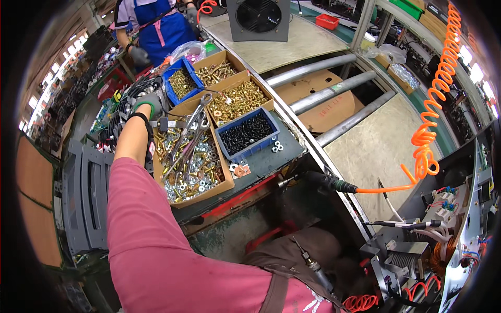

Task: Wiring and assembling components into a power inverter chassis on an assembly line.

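My left hand (pixel 150 104), in a grey glove with a green cuff, reaches far out over the left side of the bench. It is by a pile of black cables (pixel 117 125), next to the corner of an open cardboard box (pixel 206 195). Its fingers are hidden, so I cannot make out any grip. Mixed bolts, nuts and washers fill that box, with several metal wrenches (pixel 188 130) lying on top. My right hand is out of view. A slim air screwdriver (pixel 315 268) lies against my brown apron (pixel 292 250).
Blue bins of black screws (pixel 246 133) and brass screws (pixel 181 83) stand beside cardboard trays of bolts (pixel 240 99). A black air driver (pixel 326 181) hangs on an orange coiled hose (pixel 425 135) by metal rollers (pixel 334 86). An opened machine (pixel 412 255) sits right; a person in a blue apron (pixel 164 36) stands far left.
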### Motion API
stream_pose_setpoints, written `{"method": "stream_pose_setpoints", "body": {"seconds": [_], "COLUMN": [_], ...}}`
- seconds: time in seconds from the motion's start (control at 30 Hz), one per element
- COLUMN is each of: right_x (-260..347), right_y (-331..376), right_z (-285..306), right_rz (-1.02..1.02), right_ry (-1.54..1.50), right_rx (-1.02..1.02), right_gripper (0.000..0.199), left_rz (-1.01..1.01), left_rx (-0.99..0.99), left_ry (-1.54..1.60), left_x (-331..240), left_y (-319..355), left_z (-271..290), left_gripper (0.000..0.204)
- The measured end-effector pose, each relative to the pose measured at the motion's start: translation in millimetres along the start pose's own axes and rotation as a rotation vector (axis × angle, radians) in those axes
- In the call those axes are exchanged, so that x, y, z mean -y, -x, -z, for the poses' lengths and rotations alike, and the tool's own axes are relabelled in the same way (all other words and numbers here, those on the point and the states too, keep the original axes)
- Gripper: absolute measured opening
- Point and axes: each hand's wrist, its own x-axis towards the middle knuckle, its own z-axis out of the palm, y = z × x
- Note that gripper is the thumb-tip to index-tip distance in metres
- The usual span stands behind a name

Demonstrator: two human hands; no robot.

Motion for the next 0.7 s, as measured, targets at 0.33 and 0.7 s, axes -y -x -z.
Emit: {"method": "stream_pose_setpoints", "body": {"seconds": [0.33,0.7], "right_x": [-4.5,-18.8], "right_y": [1.6,1.2], "right_z": [2.8,3.0], "right_rz": [-0.023,-0.077], "right_ry": [-0.019,-0.099], "right_rx": [0.000,0.031], "right_gripper": [0.046,0.045], "left_rz": [0.059,-0.188], "left_rx": [-0.109,0.167], "left_ry": [0.170,1.758], "left_x": [4.6,1.5], "left_y": [28.0,146.3], "left_z": [12.2,40.6], "left_gripper": [0.057,0.022]}}
